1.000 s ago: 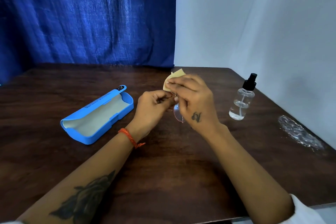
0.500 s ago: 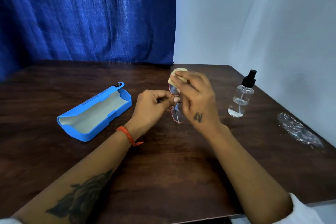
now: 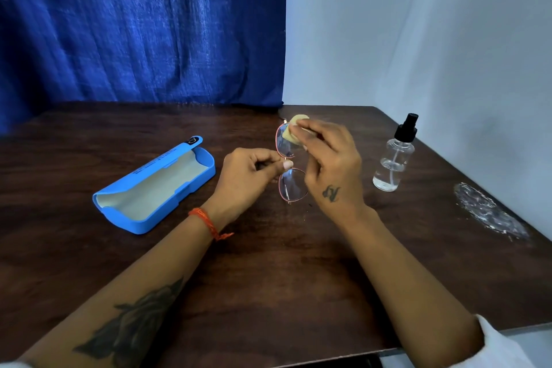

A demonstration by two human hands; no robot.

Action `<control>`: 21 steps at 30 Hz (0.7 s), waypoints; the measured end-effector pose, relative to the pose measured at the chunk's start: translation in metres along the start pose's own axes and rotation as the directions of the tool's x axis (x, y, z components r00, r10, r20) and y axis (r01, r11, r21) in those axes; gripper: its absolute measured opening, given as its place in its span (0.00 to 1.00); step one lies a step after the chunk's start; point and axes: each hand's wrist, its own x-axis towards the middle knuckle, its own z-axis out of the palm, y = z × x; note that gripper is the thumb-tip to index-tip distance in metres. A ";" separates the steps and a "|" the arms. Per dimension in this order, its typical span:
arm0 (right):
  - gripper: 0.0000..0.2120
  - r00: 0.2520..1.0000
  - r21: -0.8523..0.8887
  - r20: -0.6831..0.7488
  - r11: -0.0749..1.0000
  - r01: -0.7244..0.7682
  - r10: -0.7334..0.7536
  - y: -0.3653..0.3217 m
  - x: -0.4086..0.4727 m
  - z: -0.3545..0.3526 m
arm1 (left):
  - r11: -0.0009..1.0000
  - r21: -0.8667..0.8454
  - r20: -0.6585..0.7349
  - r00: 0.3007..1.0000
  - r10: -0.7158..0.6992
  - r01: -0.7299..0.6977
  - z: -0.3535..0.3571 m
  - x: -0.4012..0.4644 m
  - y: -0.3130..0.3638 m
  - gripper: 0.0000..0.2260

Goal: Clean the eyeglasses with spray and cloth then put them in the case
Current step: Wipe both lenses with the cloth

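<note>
On the dark wooden counter (image 3: 268,278) there is one pair of glasses (image 3: 291,182), one yellow cloth (image 3: 294,131), one blue case (image 3: 155,185) and one clear spray bottle (image 3: 394,158) with a black top. The left hand (image 3: 251,176) is curled, thumb and fingertips pinching the bridge of the glasses and holding them turned on end above the counter. The right hand (image 3: 331,164) is arched over them, its fingertips pressing the cloth against the farther lens. The case lies open to the left with nothing in it but its pale lining. The bottle stands upright to the right, with a little clear liquid at the bottom.
</note>
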 end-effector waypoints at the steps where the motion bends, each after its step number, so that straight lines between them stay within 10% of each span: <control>1: 0.19 1.000 0.000 0.011 1.000 0.018 -0.018 -0.003 0.000 0.001 | 1.000 0.023 0.007 1.000 0.009 -0.009 0.001 -0.001 0.000 0.03; 21: 0.20 0.994 0.069 0.077 0.995 0.070 -0.076 -0.005 -0.003 0.003 | 0.996 0.085 0.027 0.999 0.037 -0.039 0.000 0.000 0.000 0.02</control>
